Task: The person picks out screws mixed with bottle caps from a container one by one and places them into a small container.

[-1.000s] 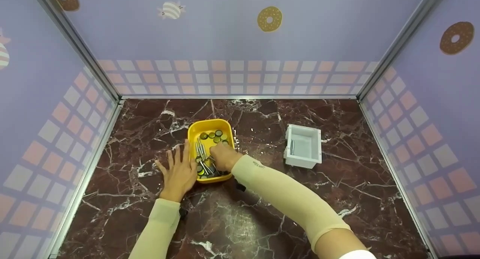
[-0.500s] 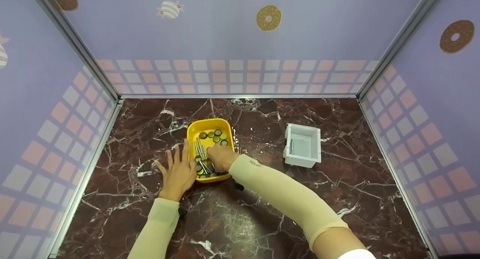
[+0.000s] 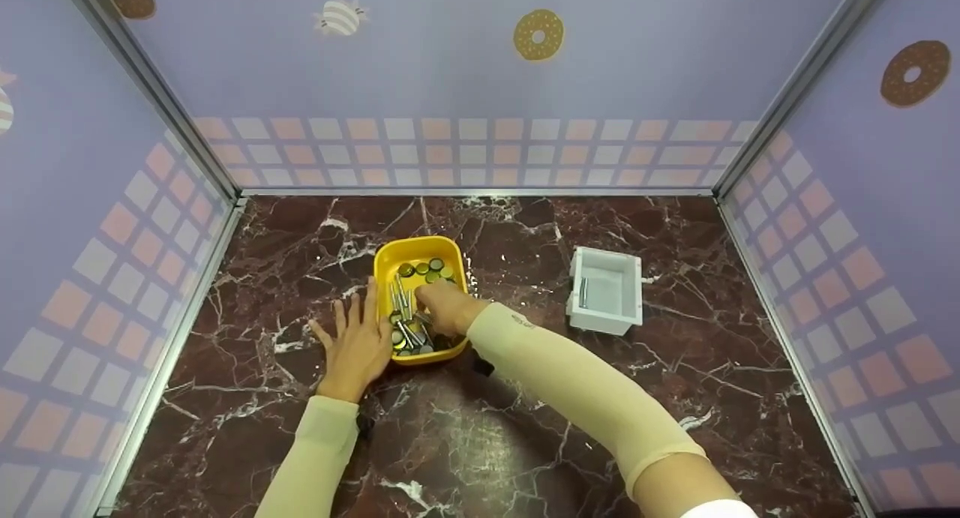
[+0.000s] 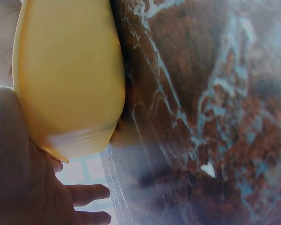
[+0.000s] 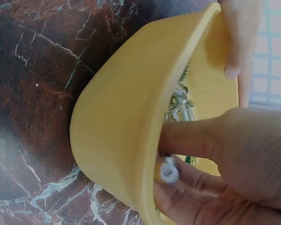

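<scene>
A yellow bin (image 3: 421, 246) holds several metal bolts (image 3: 403, 297) and several bottle caps (image 3: 422, 267). My left hand (image 3: 358, 353) rests at its left rim, fingers straight and spread, thumb (image 5: 232, 70) over the edge. Inside the bin, my right hand (image 3: 444, 306) is down among the pieces. Its thumb and curled fingers pinch a silver bolt, whose round end (image 5: 168, 172) shows in the right wrist view; the rest of it is hidden. In the left wrist view, the yellow wall (image 4: 70, 75) stands beside the left palm.
A small white box (image 3: 606, 326) stands to the right with a bolt (image 3: 584, 293) lying along its left side. Dark red marbled tabletop (image 3: 517, 398) runs between panelled walls (image 3: 480, 76) at the back and both sides.
My right hand first dips slightly left in the bin, then shifts a little back and right, uncovering more bolts near the front. The left hand stays in place.
</scene>
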The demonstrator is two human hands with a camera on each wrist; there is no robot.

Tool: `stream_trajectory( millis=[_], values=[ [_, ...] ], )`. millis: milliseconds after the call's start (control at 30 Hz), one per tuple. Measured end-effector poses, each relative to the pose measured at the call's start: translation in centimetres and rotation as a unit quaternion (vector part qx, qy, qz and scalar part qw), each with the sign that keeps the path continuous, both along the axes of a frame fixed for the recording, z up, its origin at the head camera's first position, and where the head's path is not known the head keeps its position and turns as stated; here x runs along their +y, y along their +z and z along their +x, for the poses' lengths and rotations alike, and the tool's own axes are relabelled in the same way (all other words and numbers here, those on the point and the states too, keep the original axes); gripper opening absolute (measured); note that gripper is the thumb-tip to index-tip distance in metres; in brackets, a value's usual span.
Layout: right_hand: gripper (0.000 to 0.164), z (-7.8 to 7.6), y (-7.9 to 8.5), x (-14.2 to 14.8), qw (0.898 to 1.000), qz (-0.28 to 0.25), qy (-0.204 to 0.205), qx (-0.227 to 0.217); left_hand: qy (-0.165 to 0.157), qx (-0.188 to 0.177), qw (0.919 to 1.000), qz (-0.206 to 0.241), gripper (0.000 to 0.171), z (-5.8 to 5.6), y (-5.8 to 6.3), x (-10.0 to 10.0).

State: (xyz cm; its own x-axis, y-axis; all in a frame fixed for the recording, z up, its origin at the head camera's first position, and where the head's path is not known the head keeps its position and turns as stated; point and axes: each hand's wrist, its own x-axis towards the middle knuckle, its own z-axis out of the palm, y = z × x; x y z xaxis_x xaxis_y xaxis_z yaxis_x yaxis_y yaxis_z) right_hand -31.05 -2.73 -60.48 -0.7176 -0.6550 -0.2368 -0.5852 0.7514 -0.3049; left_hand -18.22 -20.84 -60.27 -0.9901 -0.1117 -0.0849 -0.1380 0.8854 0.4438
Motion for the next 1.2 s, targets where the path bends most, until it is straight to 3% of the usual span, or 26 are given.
stream_trajectory(
  millis=[67,167,233,400,500,667,1200],
  values=[
    [0.045,-1.5,-2.6,-0.2,1.000,-0.012,0.003,0.005,-0.001,-0.002,1.0000,-0.002,0.074,0.0,0.0,0.0],
    [0.050,-2.3,-3.8,-0.4,1.000,-0.020,0.003,0.004,-0.002,-0.004,1.0000,-0.005,0.074,0.0,0.0,0.0],
    [0.050,-1.6,-2.6,-0.3,1.000,-0.025,0.003,0.011,-0.003,-0.004,1.0000,-0.003,0.074,0.0,0.0,0.0],
    [0.036,1.8,4.1,0.6,1.000,-0.027,-0.003,-0.003,-0.001,-0.003,1.0000,-0.003,0.075,-0.1,-0.1,0.1],
    [0.031,2.9,6.1,1.1,0.999,-0.039,-0.007,-0.009,0.000,-0.001,1.0000,-0.006,0.075,-0.1,-0.1,0.1],
    [0.028,3.1,6.9,2.1,0.998,-0.067,-0.018,-0.010,0.001,-0.001,1.0000,-0.008,0.075,-0.1,0.0,0.2],
    [0.022,2.8,6.6,3.7,0.990,-0.134,-0.023,-0.041,0.009,-0.009,0.9999,0.000,0.074,-0.1,-0.2,0.2]
  ],
)
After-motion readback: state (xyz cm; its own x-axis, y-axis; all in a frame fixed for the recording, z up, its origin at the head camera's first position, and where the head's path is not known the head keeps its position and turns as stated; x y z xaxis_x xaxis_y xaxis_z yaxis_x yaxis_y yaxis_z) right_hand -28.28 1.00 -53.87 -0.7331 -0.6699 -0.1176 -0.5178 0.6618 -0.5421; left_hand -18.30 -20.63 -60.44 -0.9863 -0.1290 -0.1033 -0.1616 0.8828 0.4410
